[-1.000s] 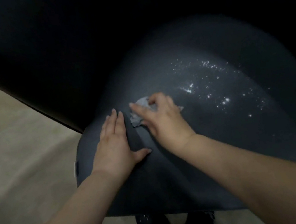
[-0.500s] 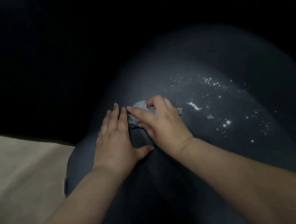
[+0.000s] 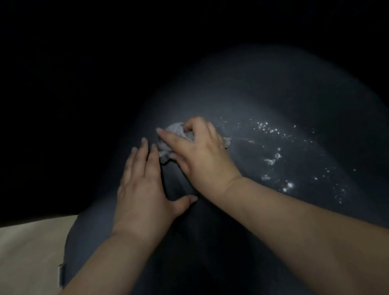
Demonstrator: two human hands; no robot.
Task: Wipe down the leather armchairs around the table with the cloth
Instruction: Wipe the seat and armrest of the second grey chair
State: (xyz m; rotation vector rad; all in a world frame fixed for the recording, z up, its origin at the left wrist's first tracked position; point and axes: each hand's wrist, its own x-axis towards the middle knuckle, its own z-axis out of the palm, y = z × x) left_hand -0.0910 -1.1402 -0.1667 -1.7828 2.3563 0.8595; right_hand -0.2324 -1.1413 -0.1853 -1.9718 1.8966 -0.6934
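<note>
Cloth (image 3: 176, 135) is bunched in the right hand (image 3: 202, 156) on the dark armchair (image 3: 272, 114); the left hand (image 3: 141, 189) lies flat beside it; droplets (image 3: 276, 157) glisten right; beige floor (image 3: 14, 257) left.

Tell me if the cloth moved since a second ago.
Yes: the cloth, gripped by the right hand, moved away from the camera, judged against the droplets on the armchair.

armchair (image 3: 272, 114): under both hands; cloth (image 3: 176, 130) on it, bunched under the fingers (image 3: 204, 130) of the right hand (image 3: 203, 158); left hand (image 3: 141, 191) flat on the chair just left of the grip, fingertips beside the cloth; droplets (image 3: 276, 157) on the chair right of the grip; floor (image 3: 15, 260) left of and nearer than the grip, beyond the chair's edge
</note>
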